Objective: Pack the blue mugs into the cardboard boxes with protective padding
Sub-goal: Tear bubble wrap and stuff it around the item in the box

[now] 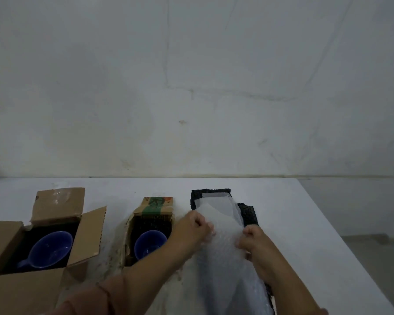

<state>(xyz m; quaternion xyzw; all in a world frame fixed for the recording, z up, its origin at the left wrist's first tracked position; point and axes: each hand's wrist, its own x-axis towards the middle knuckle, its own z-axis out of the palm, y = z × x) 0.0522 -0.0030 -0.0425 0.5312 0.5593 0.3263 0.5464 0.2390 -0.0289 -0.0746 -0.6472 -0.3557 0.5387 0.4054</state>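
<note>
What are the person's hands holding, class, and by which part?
Both hold the bubble wrap sheet: the left hand grips its left edge, the right hand its right edge.

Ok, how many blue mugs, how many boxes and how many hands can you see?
Blue mugs: 2, left mug and right mug
Cardboard boxes: 2, left box and right box
Hands: 2, left hand and right hand, both gripping bubble wrap
Total: 6
</note>
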